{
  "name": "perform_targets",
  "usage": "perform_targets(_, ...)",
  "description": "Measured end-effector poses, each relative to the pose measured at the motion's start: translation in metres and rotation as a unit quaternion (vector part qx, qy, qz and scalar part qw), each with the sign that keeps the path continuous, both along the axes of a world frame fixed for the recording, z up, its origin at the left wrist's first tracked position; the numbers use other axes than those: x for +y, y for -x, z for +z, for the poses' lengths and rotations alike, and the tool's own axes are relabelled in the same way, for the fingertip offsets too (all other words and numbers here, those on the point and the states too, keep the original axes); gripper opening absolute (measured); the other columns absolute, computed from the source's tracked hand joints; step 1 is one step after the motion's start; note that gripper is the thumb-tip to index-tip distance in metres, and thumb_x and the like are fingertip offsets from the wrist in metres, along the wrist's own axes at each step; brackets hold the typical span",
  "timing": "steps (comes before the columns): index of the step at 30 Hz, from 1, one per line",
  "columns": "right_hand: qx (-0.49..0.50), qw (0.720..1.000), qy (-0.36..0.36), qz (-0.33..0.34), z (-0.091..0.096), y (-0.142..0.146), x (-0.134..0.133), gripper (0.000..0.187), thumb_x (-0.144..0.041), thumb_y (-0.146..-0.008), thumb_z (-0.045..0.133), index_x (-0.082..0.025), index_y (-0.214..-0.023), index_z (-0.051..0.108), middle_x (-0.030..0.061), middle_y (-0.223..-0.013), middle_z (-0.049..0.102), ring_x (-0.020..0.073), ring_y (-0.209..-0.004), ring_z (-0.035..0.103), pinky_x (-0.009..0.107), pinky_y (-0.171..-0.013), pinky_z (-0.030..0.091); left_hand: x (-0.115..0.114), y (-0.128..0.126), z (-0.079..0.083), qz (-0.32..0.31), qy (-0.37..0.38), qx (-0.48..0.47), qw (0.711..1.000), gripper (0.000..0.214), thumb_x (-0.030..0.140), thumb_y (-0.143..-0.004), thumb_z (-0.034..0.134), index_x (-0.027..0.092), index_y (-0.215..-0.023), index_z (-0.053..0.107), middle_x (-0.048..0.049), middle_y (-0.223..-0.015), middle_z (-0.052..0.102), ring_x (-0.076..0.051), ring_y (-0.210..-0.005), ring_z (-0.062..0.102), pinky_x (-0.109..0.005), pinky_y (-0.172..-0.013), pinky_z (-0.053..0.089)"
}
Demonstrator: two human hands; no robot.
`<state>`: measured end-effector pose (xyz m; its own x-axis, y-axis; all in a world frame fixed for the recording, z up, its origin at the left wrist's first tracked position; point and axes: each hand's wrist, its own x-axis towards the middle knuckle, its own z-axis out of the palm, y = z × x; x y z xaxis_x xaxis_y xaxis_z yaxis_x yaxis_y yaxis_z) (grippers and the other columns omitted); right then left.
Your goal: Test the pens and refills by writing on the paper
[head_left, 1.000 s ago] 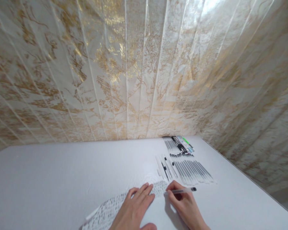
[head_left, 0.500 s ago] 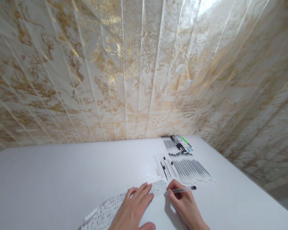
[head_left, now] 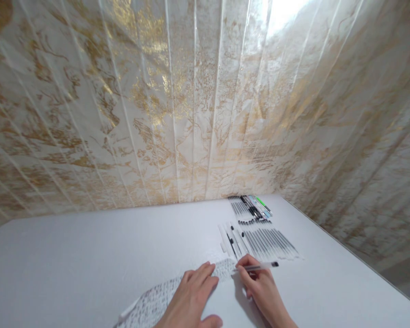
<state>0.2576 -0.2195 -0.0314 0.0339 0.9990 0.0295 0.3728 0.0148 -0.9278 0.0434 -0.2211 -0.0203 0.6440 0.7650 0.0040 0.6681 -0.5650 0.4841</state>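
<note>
A sheet of paper (head_left: 153, 298) covered in rows of dark handwriting lies on the table, its lower part blank. My left hand (head_left: 193, 296) rests flat across it with the fingers stretched out and the thumb apart. At the right end of the written lines, my right hand (head_left: 261, 287) is closed around a clear pen (head_left: 261, 266) with a black end. The pen's tip points left, at the paper by the last written rows; whether it touches is too small to tell.
Beyond my right hand lies a row of several clear pens (head_left: 268, 241), with a few black-capped ones (head_left: 232, 237) at its left. More pens and markers (head_left: 256, 207), one bright green, lie at the back. The white table (head_left: 89, 255) meets a gold-patterned curtain (head_left: 177, 114).
The view has shifted slightly. My right hand and the pen have moved a little over the paper; my left hand stays flat in nearly the same place.
</note>
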Motion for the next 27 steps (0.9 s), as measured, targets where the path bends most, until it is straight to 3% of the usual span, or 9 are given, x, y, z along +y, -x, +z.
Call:
perform_targets(3,0.046,0.999,-0.003,-0.015,-0.001,-0.003,0.0,0.028,-0.048,-0.083,0.052,-0.021,-0.076,0.051,-0.0074,-0.055,0.045,0.0107,-0.042,0.044,0.022,-0.045,0.037,0.008,-0.02,0.019,0.104,-0.011,-0.047,0.993,0.038,0.021,-0.078,0.066,0.021,-0.115,0.055,-0.0076,-0.123,0.06,-0.024,-0.113,0.055,-0.036,-0.094,0.044)
perform_targets(5,0.073,0.997,-0.02,-0.035,-0.003,-0.004,0.001,0.03,-0.051,-0.082,0.055,-0.022,-0.078,0.051,-0.0077,-0.053,0.046,0.0123,-0.044,0.047,0.023,-0.048,0.039,0.021,-0.037,0.023,0.164,-0.035,-0.057,0.984,0.029,0.017,-0.082,0.06,0.02,-0.11,0.056,-0.0056,-0.111,0.062,-0.021,-0.106,0.057,-0.032,-0.09,0.045)
perform_targets(10,0.13,0.987,-0.028,-0.085,-0.011,-0.006,0.001,0.035,-0.056,-0.081,0.056,-0.022,-0.083,0.051,-0.007,-0.05,0.051,0.0142,-0.042,0.052,0.025,-0.049,0.042,0.057,-0.07,0.009,0.223,-0.057,-0.044,0.972,0.019,0.014,-0.083,0.054,0.014,-0.102,0.058,-0.0106,-0.104,0.061,-0.027,-0.101,0.057,-0.039,-0.086,0.045)
perform_targets(13,0.153,0.98,-0.053,-0.112,-0.011,-0.006,0.002,0.035,-0.056,-0.081,0.057,-0.022,-0.084,0.052,-0.0056,-0.056,0.055,0.0134,-0.042,0.053,0.025,-0.048,0.044,0.062,-0.071,0.001,0.227,-0.061,-0.057,0.97,0.012,0.012,-0.08,0.055,0.017,-0.091,0.058,-0.0074,-0.098,0.062,-0.026,-0.095,0.058,-0.038,-0.084,0.045)
perform_targets(16,0.151,0.977,-0.081,-0.123,-0.007,-0.006,0.002,0.034,-0.053,-0.079,0.062,-0.02,-0.086,0.057,-0.0017,-0.067,0.061,0.0133,-0.047,0.055,0.025,-0.05,0.045,0.051,-0.062,-0.001,0.209,-0.055,-0.093,0.972,0.019,0.007,-0.08,0.051,0.02,-0.094,0.055,-0.0033,-0.096,0.063,-0.021,-0.093,0.059,-0.031,-0.081,0.045)
perform_targets(21,0.109,0.987,-0.096,-0.07,-0.001,-0.007,-0.001,0.031,-0.048,-0.079,0.063,-0.018,-0.085,0.065,0.0033,-0.081,0.063,0.013,-0.052,0.055,0.025,-0.055,0.048,0.03,-0.046,-0.002,0.177,-0.028,-0.165,0.97,0.025,0.004,-0.083,0.045,0.025,-0.094,0.055,0.0012,-0.089,0.064,-0.016,-0.087,0.06,-0.027,-0.078,0.046)
perform_targets(27,0.071,0.993,-0.096,-0.017,0.002,-0.005,-0.003,0.03,-0.046,-0.084,0.059,-0.017,-0.082,0.065,0.003,-0.08,0.061,0.0118,-0.054,0.054,0.022,-0.052,0.046,0.028,-0.044,-0.004,0.162,-0.002,-0.239,0.957,0.023,0.005,-0.08,0.05,0.022,-0.089,0.062,-0.0008,-0.09,0.064,-0.018,-0.091,0.059,-0.03,-0.083,0.045)
